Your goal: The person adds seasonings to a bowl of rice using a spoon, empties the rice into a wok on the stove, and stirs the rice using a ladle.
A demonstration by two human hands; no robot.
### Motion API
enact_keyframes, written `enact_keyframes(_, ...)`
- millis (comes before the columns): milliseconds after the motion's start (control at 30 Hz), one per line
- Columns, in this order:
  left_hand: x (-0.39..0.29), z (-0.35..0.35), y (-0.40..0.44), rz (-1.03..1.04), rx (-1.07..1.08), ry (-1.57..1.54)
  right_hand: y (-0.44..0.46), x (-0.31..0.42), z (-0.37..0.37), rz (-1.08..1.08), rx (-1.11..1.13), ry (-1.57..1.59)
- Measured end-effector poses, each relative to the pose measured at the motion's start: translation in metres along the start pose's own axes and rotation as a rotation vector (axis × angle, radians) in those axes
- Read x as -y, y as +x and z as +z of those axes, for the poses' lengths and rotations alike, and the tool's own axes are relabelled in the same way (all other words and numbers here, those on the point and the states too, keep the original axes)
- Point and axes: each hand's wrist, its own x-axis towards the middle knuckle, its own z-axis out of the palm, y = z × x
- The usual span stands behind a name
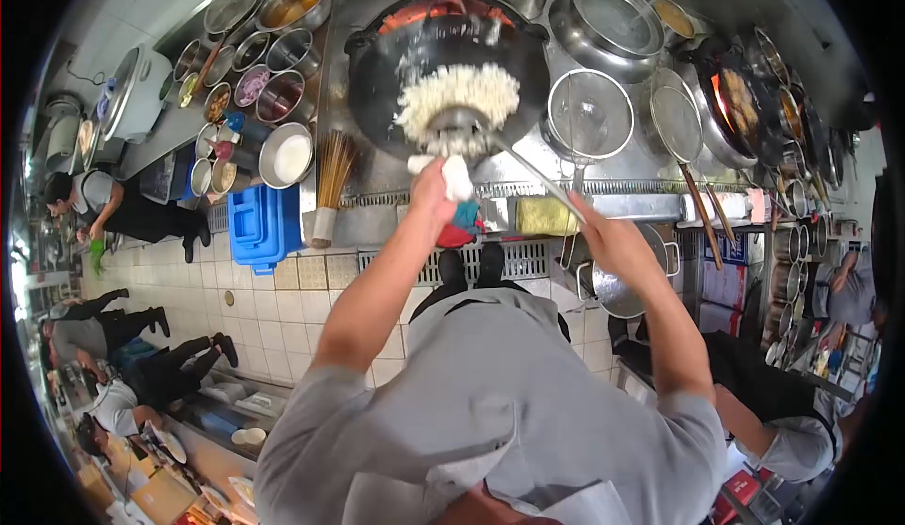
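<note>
A black wok (pixel 375 101) sits over glowing flame on the burner ahead of me, with white rice (pixel 471 90) heaped in its middle. My left hand (pixel 431 195) is closed around a folded white cloth (pixel 457 178) at the wok's near rim; whether a wok handle lies under the cloth is hidden. My right hand (pixel 611 240) grips the long metal handle of a ladle (pixel 459 122). The ladle's bowl rests among the rice at the near side of the wok, its handle slanting down to the right.
Round strainers (pixel 590 115) and a steel pot (pixel 617 30) stand right of the wok. At left are ingredient bowls (pixel 286 153), a bamboo brush (pixel 335 172) and a blue bin (pixel 264 228). Another wok (pixel 735 101) burns at far right. Co-workers (pixel 123 206) stand on both sides.
</note>
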Motion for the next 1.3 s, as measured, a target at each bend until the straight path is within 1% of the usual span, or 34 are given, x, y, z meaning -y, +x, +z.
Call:
enact_keyframes(33, 0.013, -0.036, 0.037, 0.001, 0.083, 0.014, 0.028, -0.016, 0.032, -0.057, -0.104, -0.065)
enact_keyframes(100, 0.046, -0.075, 0.036, 0.107, 0.111, 0.094, 0.069, -0.020, 0.073, 0.021, -0.167, -0.092)
enact_keyframes(167, 0.086, -0.100, -0.003, 0.054, -0.075, -0.011, 0.071, -0.017, 0.091, 0.004, -0.264, -0.062)
enact_keyframes(200, 0.096, -0.103, -0.042, 0.036, -0.095, -0.027, 0.060, -0.023, 0.094, -0.042, -0.286, -0.075)
enact_keyframes(233, 0.088, -0.086, -0.075, 0.015, -0.107, -0.036, 0.039, -0.008, 0.076, -0.085, -0.304, 0.061)
enact_keyframes(300, 0.056, -0.043, -0.104, 0.040, -0.110, -0.114, -0.005, 0.007, 0.041, 0.006, -0.169, 0.100)
enact_keyframes(333, 0.039, -0.041, -0.088, -0.064, 0.013, -0.036, -0.018, 0.021, 0.017, 0.051, -0.100, 0.118)
enact_keyframes(367, 0.026, -0.025, -0.061, -0.078, -0.048, 0.013, -0.024, 0.031, 0.004, 0.094, -0.028, 0.140)
enact_keyframes(400, 0.017, -0.022, -0.025, -0.059, 0.010, -0.028, -0.019, 0.030, 0.005, 0.084, -0.007, 0.079)
enact_keyframes(433, 0.014, -0.031, 0.013, -0.023, 0.078, -0.008, -0.003, 0.026, 0.015, 0.077, -0.044, 0.005)
enact_keyframes(467, 0.014, -0.032, 0.039, 0.016, 0.045, -0.047, 0.017, 0.020, 0.032, 0.069, -0.068, -0.068)
enact_keyframes(500, 0.021, -0.043, 0.057, 0.063, 0.077, -0.041, 0.042, 0.009, 0.053, 0.032, -0.105, -0.093)
enact_keyframes(533, 0.031, -0.054, 0.052, 0.091, 0.079, -0.028, 0.066, 0.001, 0.076, 0.060, -0.109, -0.156)
enact_keyframes(567, 0.041, -0.062, 0.045, 0.123, 0.081, -0.016, 0.081, 0.008, 0.085, 0.103, -0.190, -0.138)
enact_keyframes(600, 0.054, -0.073, 0.030, 0.112, 0.017, -0.073, 0.082, 0.011, 0.087, 0.080, -0.233, -0.131)
enact_keyframes(633, 0.066, -0.089, 0.010, -0.011, 0.015, -0.027, 0.082, 0.015, 0.085, 0.057, -0.283, -0.124)
enact_keyframes(667, 0.079, -0.094, -0.015, 0.008, -0.054, -0.041, 0.068, 0.026, 0.069, 0.082, -0.245, 0.004)
enact_keyframes(700, 0.079, -0.076, -0.051, 0.089, -0.094, -0.028, 0.044, 0.039, 0.045, 0.108, -0.208, 0.133)
enact_keyframes(733, 0.061, -0.045, -0.070, 0.068, -0.068, -0.055, 0.023, 0.042, 0.031, 0.069, -0.262, 0.219)
enact_keyframes(767, 0.052, -0.032, -0.084, 0.037, -0.057, -0.087, 0.001, 0.047, 0.019, 0.036, -0.296, 0.307)
enact_keyframes(800, 0.055, -0.048, -0.048, -0.028, -0.003, -0.076, -0.018, 0.062, -0.001, 0.044, -0.260, 0.359)
enact_keyframes(833, 0.033, -0.033, -0.034, -0.061, 0.107, -0.014, -0.031, 0.075, -0.021, 0.050, -0.229, 0.408)
enact_keyframes(867, 0.026, -0.017, -0.010, -0.025, 0.007, -0.058, -0.034, 0.085, -0.031, 0.031, -0.191, 0.562)
enact_keyframes(900, 0.019, -0.004, 0.008, 0.014, -0.110, -0.027, -0.036, 0.094, -0.038, 0.015, -0.154, 0.715)
enact_keyframes(933, 0.017, -0.006, 0.030, 0.049, -0.066, -0.103, -0.034, 0.100, -0.040, 0.001, -0.116, 0.866)
enact_keyframes(967, 0.007, -0.008, 0.040, 0.007, -0.013, -0.095, -0.025, 0.102, -0.036, 0.017, -0.091, 0.992)
enact_keyframes(1033, 0.009, -0.025, 0.076, 0.048, 0.031, -0.085, 0.009, 0.100, -0.015, 0.051, -0.044, 1.244)
enact_keyframes(1067, 0.004, -0.022, 0.069, 0.059, 0.013, -0.057, 0.025, 0.101, 0.002, 0.186, -0.031, 1.437)
enact_keyframes(1100, -0.005, -0.014, 0.054, 0.071, -0.003, -0.028, 0.041, 0.088, 0.024, 0.184, 0.032, 1.574)
enact_keyframes(1133, -0.008, -0.012, 0.042, 0.080, -0.021, 0.000, 0.058, 0.075, 0.043, 0.240, 0.074, 1.641)
enact_keyframes(1200, -0.003, -0.035, 0.030, 0.144, -0.020, 0.025, 0.108, 0.035, 0.089, 0.458, 0.139, 1.571)
enact_keyframes(1233, 0.001, -0.051, 0.026, 0.171, -0.021, 0.041, 0.127, 0.029, 0.094, 0.436, 0.115, 1.397)
enact_keyframes(1267, 0.005, -0.070, 0.024, 0.248, -0.060, 0.128, 0.142, 0.025, 0.097, 0.418, 0.094, 1.224)
enact_keyframes(1300, 0.005, -0.094, 0.021, 0.291, -0.126, 0.320, 0.153, 0.023, 0.099, 0.395, 0.077, 1.047)
